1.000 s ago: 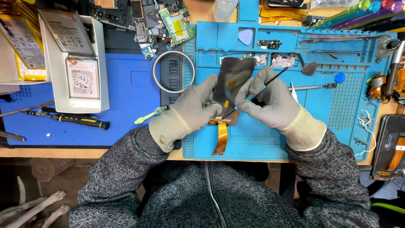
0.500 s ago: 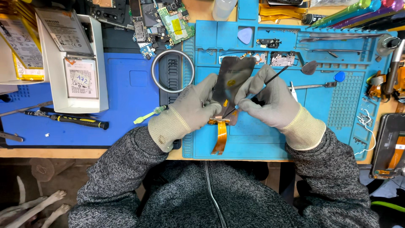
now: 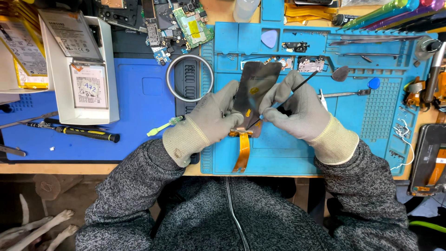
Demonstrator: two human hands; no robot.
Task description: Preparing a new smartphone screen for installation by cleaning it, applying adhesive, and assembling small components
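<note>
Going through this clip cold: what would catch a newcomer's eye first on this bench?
First, the two gloved hands at centre: the left hand holds a dark phone screen panel with an orange ribbon cable hanging from its lower end, while the right hand holds a thin black tool against it. Under them lies a bright blue work mat. At upper left stands an open white box, with a green circuit board along the top edge.

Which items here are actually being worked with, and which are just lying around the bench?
In use: left hand holding dark phone screen panel with orange flex cable; right hand holding thin black probe.

Lying about: screwdriver, metal ring, green circuit board, blue pick.
</note>
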